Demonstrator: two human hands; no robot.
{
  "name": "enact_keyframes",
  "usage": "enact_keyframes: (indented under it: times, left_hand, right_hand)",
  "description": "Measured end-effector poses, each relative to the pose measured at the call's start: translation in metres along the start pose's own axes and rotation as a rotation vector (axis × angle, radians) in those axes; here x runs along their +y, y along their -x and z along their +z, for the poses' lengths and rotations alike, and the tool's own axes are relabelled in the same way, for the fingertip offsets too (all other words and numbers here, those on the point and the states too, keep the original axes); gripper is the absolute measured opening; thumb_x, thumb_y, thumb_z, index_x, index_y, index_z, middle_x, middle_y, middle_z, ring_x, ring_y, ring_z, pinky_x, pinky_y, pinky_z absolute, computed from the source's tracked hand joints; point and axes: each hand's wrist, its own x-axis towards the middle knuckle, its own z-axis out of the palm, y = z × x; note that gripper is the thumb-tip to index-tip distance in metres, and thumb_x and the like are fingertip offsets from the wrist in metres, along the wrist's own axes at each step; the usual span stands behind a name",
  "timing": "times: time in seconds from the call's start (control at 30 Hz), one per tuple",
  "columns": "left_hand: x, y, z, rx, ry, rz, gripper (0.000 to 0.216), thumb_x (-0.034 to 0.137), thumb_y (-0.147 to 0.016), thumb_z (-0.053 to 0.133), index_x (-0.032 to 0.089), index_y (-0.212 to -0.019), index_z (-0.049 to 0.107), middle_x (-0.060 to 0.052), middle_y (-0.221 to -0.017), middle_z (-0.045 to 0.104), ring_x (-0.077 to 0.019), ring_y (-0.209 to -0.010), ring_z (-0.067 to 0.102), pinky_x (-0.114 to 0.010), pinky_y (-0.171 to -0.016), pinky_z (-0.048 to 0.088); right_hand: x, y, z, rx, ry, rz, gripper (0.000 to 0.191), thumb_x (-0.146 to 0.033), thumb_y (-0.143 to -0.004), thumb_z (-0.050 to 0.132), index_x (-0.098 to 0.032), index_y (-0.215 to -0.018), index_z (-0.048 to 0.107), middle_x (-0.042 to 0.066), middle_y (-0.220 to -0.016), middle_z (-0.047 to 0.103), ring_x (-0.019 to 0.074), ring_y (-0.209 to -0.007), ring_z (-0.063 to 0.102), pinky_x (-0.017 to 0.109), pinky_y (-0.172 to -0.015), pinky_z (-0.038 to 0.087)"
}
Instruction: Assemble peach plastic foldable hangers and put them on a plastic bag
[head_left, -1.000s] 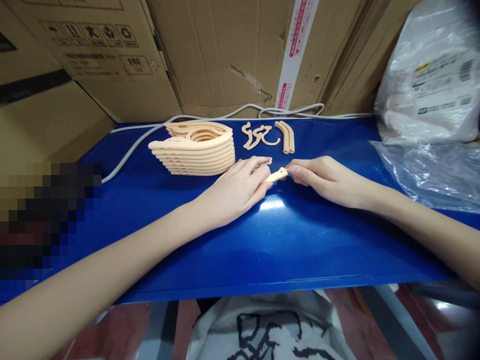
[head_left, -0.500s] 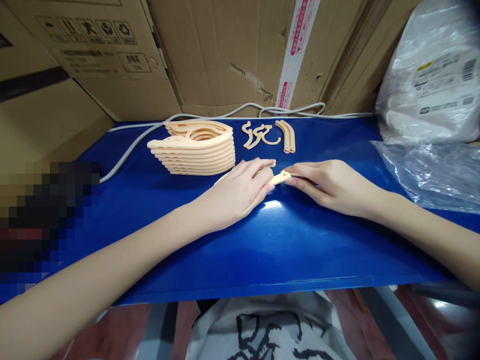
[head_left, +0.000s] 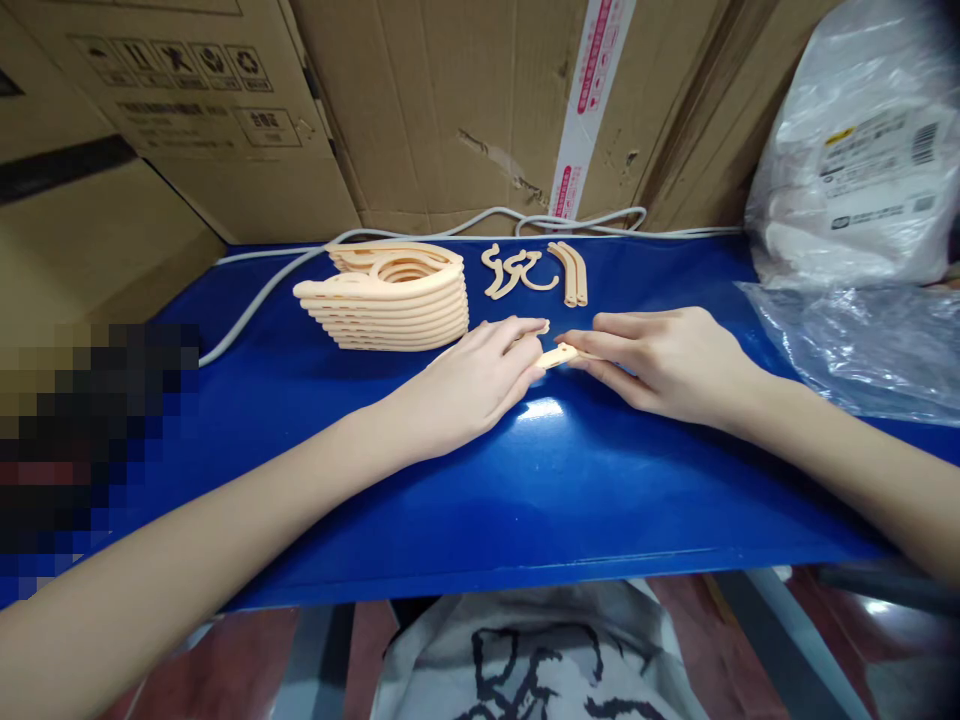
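Note:
A small peach plastic piece lies on the blue table between my two hands. My left hand covers one end of it, fingers curled down and pinching it against the table. My right hand pinches the other end with thumb and fingers. Most of the piece is hidden under my left hand. Behind my left hand stands a stack of peach folded hangers. Further back lie loose peach hook parts and two curved peach bars.
Cardboard boxes wall off the back of the table. A white cable runs along the rear edge. A white plastic bag and clear plastic wrap fill the right side. A blurred patch covers the left edge.
My right hand has slid slightly left and flattened over the piece's end. My left hand has hardly moved.

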Motion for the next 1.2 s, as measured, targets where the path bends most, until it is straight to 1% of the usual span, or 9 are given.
enact_keyframes:
  times: [0.17,0.3,0.37,0.47,0.6,0.8,1.0,1.13,1.2]
  left_hand:
    - [-0.0005,0.001,-0.0001,-0.019,-0.024,0.023,0.033,0.023,-0.105,0.031,0.007,-0.122,0.054,-0.021,-0.145,0.046,-0.0295,-0.136,0.043,-0.046,-0.114,0.036]
    - [-0.001,0.0016,0.0006,-0.02,-0.028,0.021,0.033,0.025,-0.105,0.031,0.008,-0.122,0.054,-0.02,-0.145,0.046,-0.0288,-0.135,0.043,-0.046,-0.114,0.036]
    - [-0.0015,0.0013,0.0004,-0.015,-0.011,0.008,0.034,0.026,-0.106,0.031,0.008,-0.125,0.052,-0.02,-0.145,0.046,-0.0281,-0.135,0.043,-0.046,-0.114,0.036]
    - [-0.0018,0.0003,-0.0005,-0.007,0.043,-0.023,0.034,0.026,-0.106,0.03,0.009,-0.128,0.049,-0.018,-0.147,0.045,-0.0263,-0.135,0.044,-0.045,-0.115,0.036]
    - [-0.0006,-0.0009,-0.0013,0.006,0.086,-0.038,0.031,0.026,-0.106,0.031,0.01,-0.121,0.052,-0.017,-0.146,0.045,-0.0252,-0.135,0.044,-0.043,-0.115,0.035]
    - [0.0016,-0.0008,-0.0015,0.013,0.092,-0.03,0.029,0.025,-0.106,0.032,0.01,-0.119,0.052,-0.017,-0.146,0.045,-0.0252,-0.135,0.043,-0.043,-0.116,0.035]
    - [0.0013,-0.0002,-0.0011,0.015,0.074,-0.03,0.03,0.025,-0.106,0.031,0.009,-0.12,0.052,-0.017,-0.145,0.046,-0.0249,-0.134,0.045,-0.043,-0.115,0.036]
    - [0.001,0.0002,0.0001,0.013,0.034,-0.019,0.034,0.027,-0.106,0.03,0.008,-0.125,0.051,-0.018,-0.146,0.046,-0.0258,-0.136,0.043,-0.044,-0.116,0.035]
    - [0.0012,0.0003,0.0003,0.007,0.022,-0.014,0.036,0.027,-0.106,0.03,0.007,-0.128,0.05,-0.018,-0.146,0.046,-0.0263,-0.138,0.041,-0.044,-0.117,0.034]
  right_hand:
    - [0.0014,0.001,-0.0009,0.022,-0.043,-0.007,0.041,-0.039,-0.104,0.037,-0.018,-0.108,0.072,0.001,-0.069,0.06,0.0134,-0.061,0.058,0.028,-0.054,0.031]
    - [0.002,0.001,0.0002,-0.01,-0.095,0.018,0.04,-0.04,-0.103,0.038,-0.019,-0.108,0.072,0.001,-0.07,0.061,0.0143,-0.061,0.06,0.028,-0.054,0.032]
    - [0.0019,0.0,0.0009,-0.047,-0.148,0.055,0.04,-0.04,-0.103,0.038,-0.019,-0.108,0.071,0.002,-0.074,0.063,0.0151,-0.063,0.061,0.028,-0.055,0.033]
    - [0.0017,-0.0023,0.0013,-0.099,-0.245,0.124,0.04,-0.041,-0.103,0.036,-0.017,-0.108,0.068,0.005,-0.088,0.068,0.0183,-0.074,0.065,0.029,-0.061,0.037]
    - [0.0008,-0.005,0.0006,-0.148,-0.372,0.188,0.037,-0.044,-0.102,0.037,-0.018,-0.107,0.064,0.007,-0.096,0.07,0.0213,-0.082,0.066,0.03,-0.068,0.041]
    - [-0.0019,-0.006,-0.0003,-0.2,-0.582,0.266,0.034,-0.047,-0.101,0.038,-0.021,-0.107,0.059,0.003,-0.087,0.068,0.0193,-0.074,0.062,0.03,-0.065,0.039]
    - [-0.0026,-0.0067,-0.001,-0.184,-0.706,0.304,0.03,-0.049,-0.099,0.044,-0.021,-0.1,0.057,0.002,-0.083,0.065,0.0177,-0.069,0.058,0.029,-0.064,0.039]
    - [-0.0023,-0.0075,-0.0016,-0.22,-0.763,0.276,0.032,-0.048,-0.1,0.042,-0.021,-0.09,0.057,-0.001,-0.071,0.058,0.0152,-0.062,0.05,0.028,-0.06,0.036]
    - [-0.0017,-0.0079,-0.0019,-0.224,-0.797,0.249,0.032,-0.047,-0.1,0.041,-0.021,-0.091,0.058,-0.002,-0.071,0.058,0.0147,-0.062,0.05,0.027,-0.061,0.037]
